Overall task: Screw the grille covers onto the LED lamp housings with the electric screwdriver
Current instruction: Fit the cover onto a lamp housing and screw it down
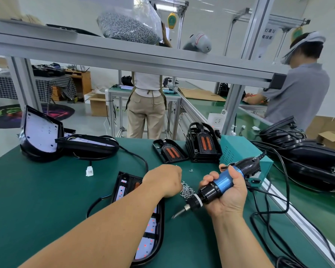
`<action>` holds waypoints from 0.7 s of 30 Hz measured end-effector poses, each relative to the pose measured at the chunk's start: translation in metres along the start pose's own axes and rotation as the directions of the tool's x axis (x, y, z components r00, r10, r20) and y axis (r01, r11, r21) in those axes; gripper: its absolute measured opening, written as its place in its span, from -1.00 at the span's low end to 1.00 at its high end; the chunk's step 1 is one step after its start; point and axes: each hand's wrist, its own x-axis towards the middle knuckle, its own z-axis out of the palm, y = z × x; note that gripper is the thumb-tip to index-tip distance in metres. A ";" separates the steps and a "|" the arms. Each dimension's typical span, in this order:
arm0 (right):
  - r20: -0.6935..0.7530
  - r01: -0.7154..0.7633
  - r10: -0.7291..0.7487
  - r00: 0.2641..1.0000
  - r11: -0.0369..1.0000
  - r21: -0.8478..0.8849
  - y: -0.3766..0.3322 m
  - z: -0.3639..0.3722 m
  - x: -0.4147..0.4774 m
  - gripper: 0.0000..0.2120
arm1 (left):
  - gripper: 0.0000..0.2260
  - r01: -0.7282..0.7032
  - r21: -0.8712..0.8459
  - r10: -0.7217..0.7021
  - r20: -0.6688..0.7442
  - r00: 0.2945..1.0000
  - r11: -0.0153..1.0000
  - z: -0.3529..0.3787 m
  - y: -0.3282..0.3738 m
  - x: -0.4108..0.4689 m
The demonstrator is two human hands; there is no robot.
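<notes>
A black LED lamp housing (152,235) with a white LED board lies on the green mat, partly under my left forearm. My left hand (165,179) reaches over its far end to a small pile of silver screws (186,189); its fingertips are hidden. My right hand (228,192) grips the blue and black electric screwdriver (223,182), bit pointing down-left above the mat. A single grille cover (169,151) with orange inserts lies further back, beside a stack of grille covers (204,146).
More lamp housings (46,136) sit at the back left, others (309,153) at the right with black cables. A teal power box (244,151) stands behind the screwdriver. A white connector (89,170) lies on the mat. Two people work at benches beyond.
</notes>
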 end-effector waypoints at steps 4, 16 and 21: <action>0.000 0.000 0.000 1.000 1.000 0.008 0.000 0.001 -0.001 -0.88 | -0.88 0.002 -0.078 -0.006 -0.054 0.999 0.997 -0.003 0.000 -0.003; -0.025 0.038 -0.038 0.999 0.999 0.021 -0.001 0.003 0.000 -0.86 | -0.88 -0.080 -0.343 0.038 -0.127 0.991 0.936 -0.020 -0.001 -0.010; -0.103 0.082 -0.073 0.992 0.993 0.089 -0.005 0.006 0.001 -0.86 | -0.72 -0.002 -0.595 -0.078 -0.108 0.991 0.804 -0.026 0.000 -0.042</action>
